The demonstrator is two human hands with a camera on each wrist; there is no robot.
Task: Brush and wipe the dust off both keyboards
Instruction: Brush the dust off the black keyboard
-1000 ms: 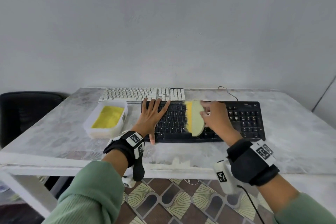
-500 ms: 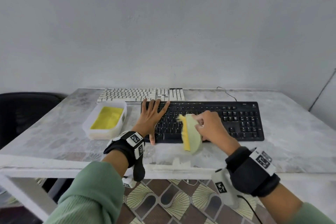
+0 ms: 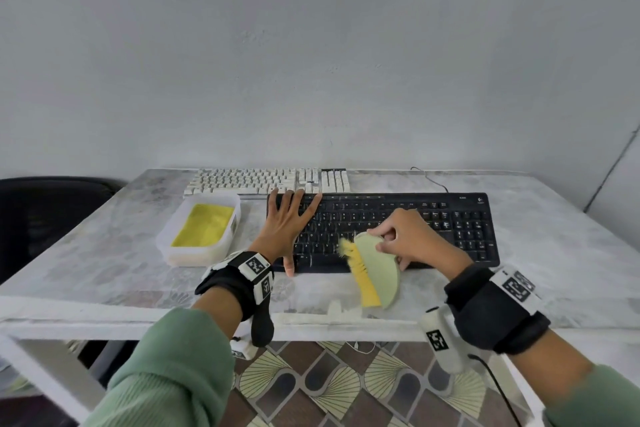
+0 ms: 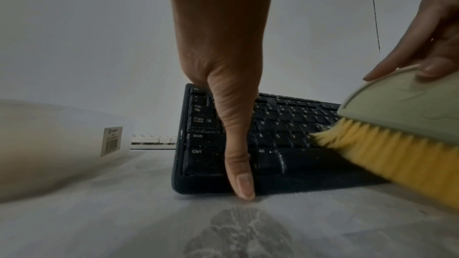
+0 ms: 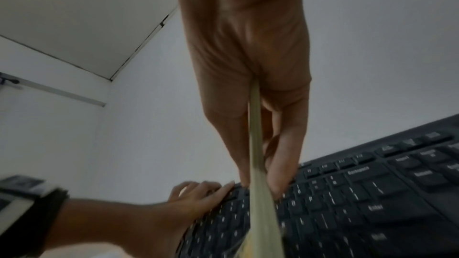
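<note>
Two hands | right hand (image 3: 412, 239) grip – brush (image 3: 375, 274) | bristles – black keyboard (image 3: 433, 218) front edge

— What moved over that last second?

— The right hand (image 3: 412, 239) drew the brush (image 3: 375, 270) toward the near edge of the black keyboard (image 3: 450, 218). A second ago it stood upright over the middle keys, reaching to the top rows.

— And after that?

— It came down the key rows and tilted. Its yellow bristles (image 3: 362, 274) ended up across the bottom row and front edge, with the lower end hanging over the bench (image 3: 554, 253).

— Did the grip change?

— The fingers slid lower with it, from the upper rows to mid-keyboard.
</note>
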